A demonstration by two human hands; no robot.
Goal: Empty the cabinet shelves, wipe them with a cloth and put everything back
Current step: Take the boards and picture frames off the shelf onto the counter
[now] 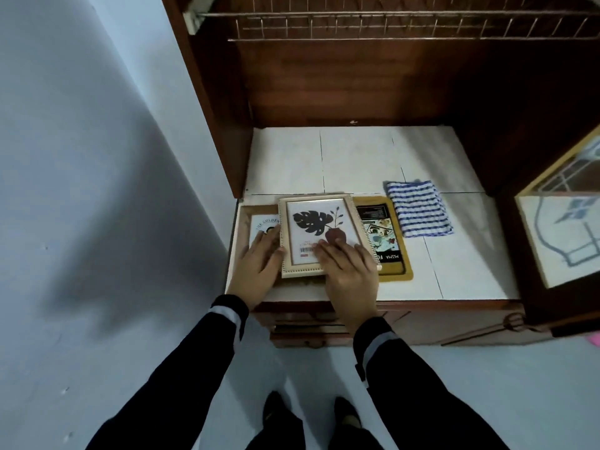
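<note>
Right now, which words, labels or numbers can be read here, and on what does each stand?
"THE GOLDEN": white card, partly under the picture frame.
"MUMA FO": yellow-edged book, rest hidden.
Barcode sticker on that frame: too small to read.
Small print on the book's black panel: blurred.

Pale blue-grey wall at left, soft shadow across it. Light floor below. Dark red-brown wooden cabinet against wall. Wire rack inside top. Patterned glass door open at right.

black sleeves (grey-banded cuffs)
</note>
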